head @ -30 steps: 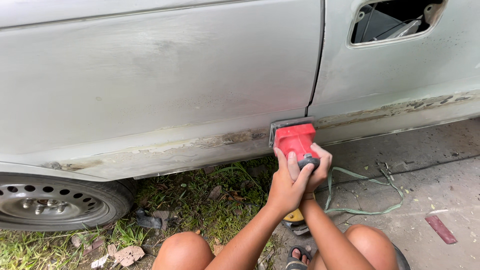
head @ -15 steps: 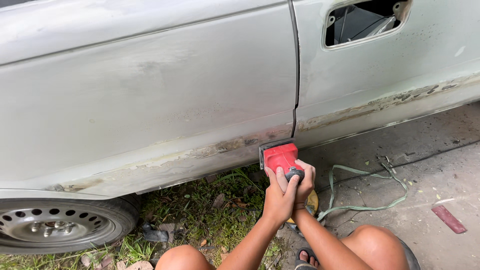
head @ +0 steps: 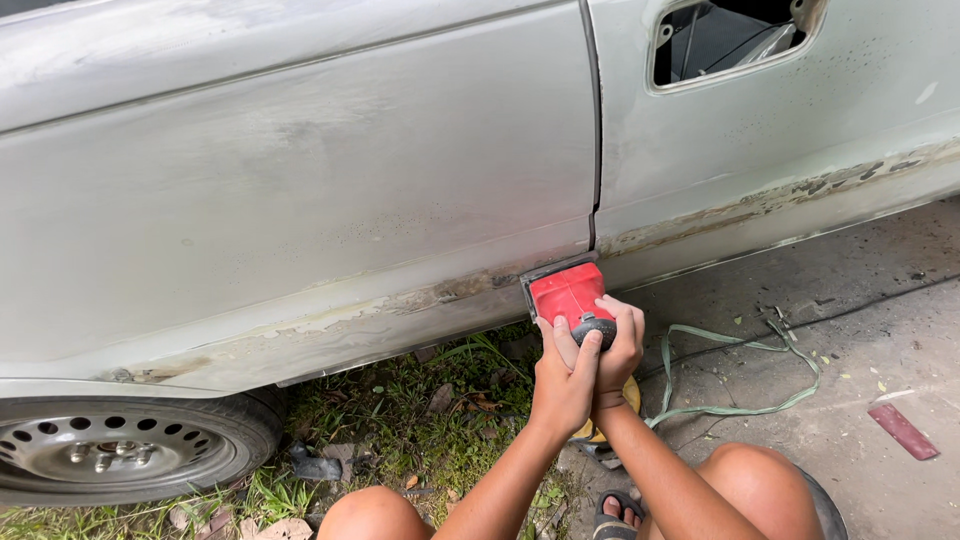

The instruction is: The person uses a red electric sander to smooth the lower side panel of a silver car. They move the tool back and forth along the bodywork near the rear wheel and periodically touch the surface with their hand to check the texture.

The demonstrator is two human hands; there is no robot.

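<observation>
Both my hands, left hand [head: 562, 375] and right hand [head: 618, 345], clamp together on the red sander [head: 572, 296], pressed ahead of me against the car door's [head: 300, 200] lower edge, near the door seam.

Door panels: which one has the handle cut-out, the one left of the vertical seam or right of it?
The right-hand door panel, past the seam; its handle cut-out gapes open near the top. The left-hand door panel has none.

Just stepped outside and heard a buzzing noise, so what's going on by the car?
A crouching person grips a red power sander with both hands, left hand and right hand, pressing its pad against the lower edge of a grey car door near the door seam. The paint there is flaking. A green cord trails on the concrete.
</observation>
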